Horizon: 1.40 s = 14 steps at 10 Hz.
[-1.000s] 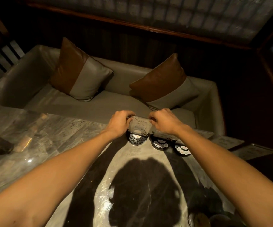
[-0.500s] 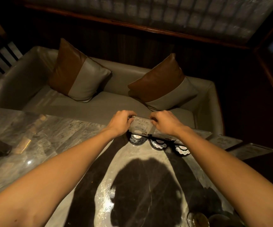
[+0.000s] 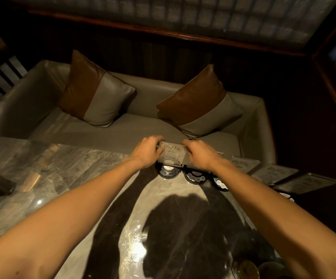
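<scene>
I hold the little sign (image 3: 173, 153) at the far edge of the table (image 3: 72, 168). My left hand (image 3: 147, 153) pinches its left end and my right hand (image 3: 200, 156) pinches its right end. A round black coaster (image 3: 169, 172) lies just in front of it. More signs (image 3: 243, 164) sit in a row to the right. Behind the table is a grey sofa (image 3: 32, 101) with two brown and grey pillows (image 3: 94, 91). The little sign has dark writing, too blurry to read.
</scene>
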Each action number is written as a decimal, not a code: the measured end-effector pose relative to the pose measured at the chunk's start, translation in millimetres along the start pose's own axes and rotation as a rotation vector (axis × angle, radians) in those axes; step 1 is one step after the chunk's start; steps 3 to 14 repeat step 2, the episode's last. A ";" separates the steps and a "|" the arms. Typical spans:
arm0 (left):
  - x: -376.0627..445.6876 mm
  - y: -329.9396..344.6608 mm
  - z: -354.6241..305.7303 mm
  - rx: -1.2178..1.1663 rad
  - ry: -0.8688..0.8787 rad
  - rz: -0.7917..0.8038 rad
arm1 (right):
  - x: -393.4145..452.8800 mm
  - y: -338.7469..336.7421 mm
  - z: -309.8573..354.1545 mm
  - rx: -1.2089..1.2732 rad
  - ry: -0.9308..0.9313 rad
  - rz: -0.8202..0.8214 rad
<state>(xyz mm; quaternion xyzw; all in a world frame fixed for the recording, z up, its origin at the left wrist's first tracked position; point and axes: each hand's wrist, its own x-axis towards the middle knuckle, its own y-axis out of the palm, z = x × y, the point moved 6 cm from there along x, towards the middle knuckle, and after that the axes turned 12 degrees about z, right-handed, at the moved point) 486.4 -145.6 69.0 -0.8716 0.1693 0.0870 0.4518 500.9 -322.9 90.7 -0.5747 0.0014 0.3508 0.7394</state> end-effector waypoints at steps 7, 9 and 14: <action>-9.8 1.8 -14.3 0.064 -0.013 0.092 | -7.3 1.3 -0.3 -0.085 0.023 -0.044; -9.8 1.8 -14.3 0.064 -0.013 0.092 | -7.3 1.3 -0.3 -0.085 0.023 -0.044; -9.8 1.8 -14.3 0.064 -0.013 0.092 | -7.3 1.3 -0.3 -0.085 0.023 -0.044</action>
